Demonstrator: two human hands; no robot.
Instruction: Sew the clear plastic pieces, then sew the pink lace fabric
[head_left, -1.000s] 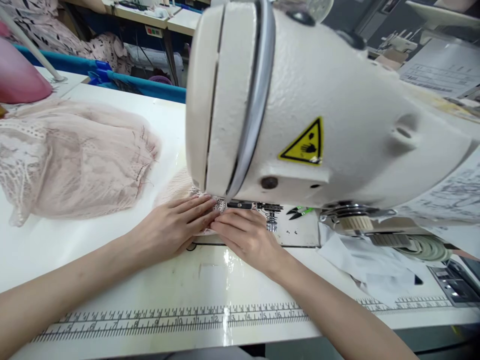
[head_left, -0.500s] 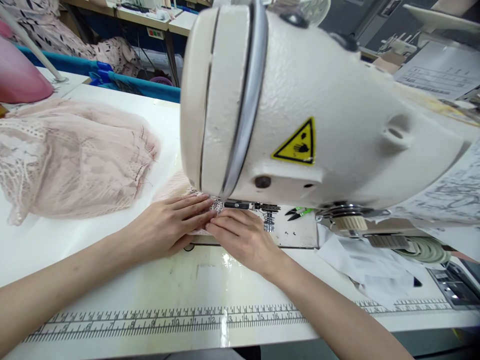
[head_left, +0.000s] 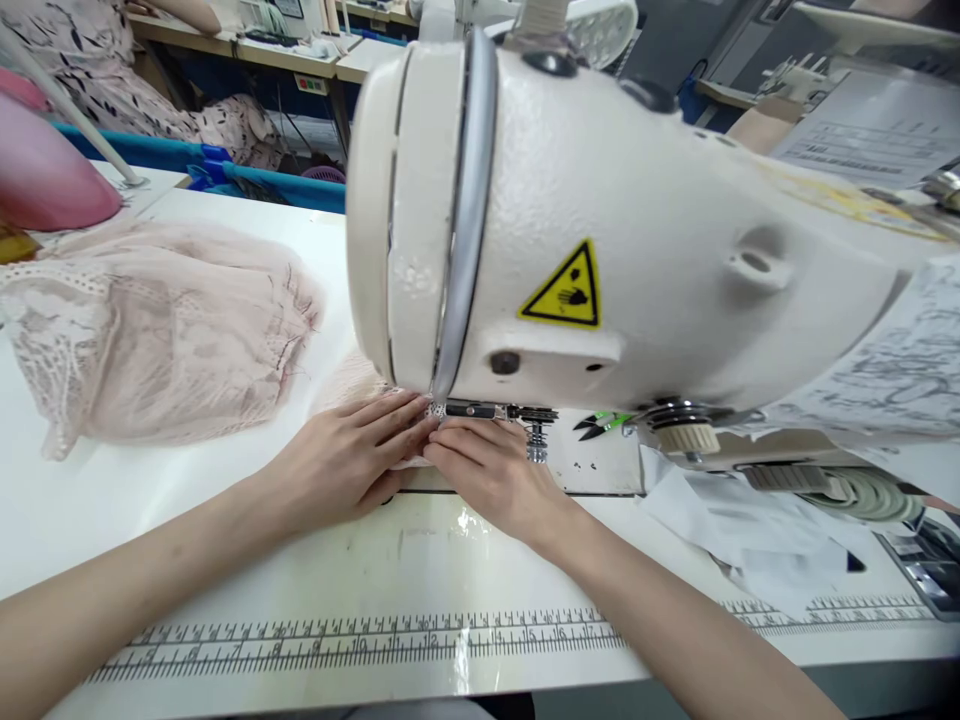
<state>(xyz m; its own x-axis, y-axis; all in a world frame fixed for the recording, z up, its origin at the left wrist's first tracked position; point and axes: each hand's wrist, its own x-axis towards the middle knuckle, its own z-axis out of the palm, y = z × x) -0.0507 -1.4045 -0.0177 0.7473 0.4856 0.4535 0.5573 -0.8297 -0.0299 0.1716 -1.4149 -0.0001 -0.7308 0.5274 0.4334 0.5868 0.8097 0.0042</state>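
A white sewing machine [head_left: 630,220] stands over the table, with its needle area low at the left end of the head. Under it lies a piece of pale pink lace fabric [head_left: 352,382], partly covered by my hands. My left hand [head_left: 352,450] rests flat on this fabric, fingers stretched towards the presser foot. My right hand [head_left: 491,470] sits just in front of the foot, its fingers bent and pressed together at the fabric's near edge. The fingertips of both hands nearly meet. The needle itself is hidden by the machine head and fingers.
A heap of pink lace and mesh fabric [head_left: 187,340] lies to the left. Green-handled thread snips [head_left: 600,424] are behind my right hand. White scraps [head_left: 750,530] lie at the right. A printed ruler strip [head_left: 360,645] runs along the front edge. A person in patterned clothing [head_left: 67,60] is beyond.
The camera view has shifted slightly. My fingertips have come a little closer to the presser foot, and less of the lace shows between them and it.
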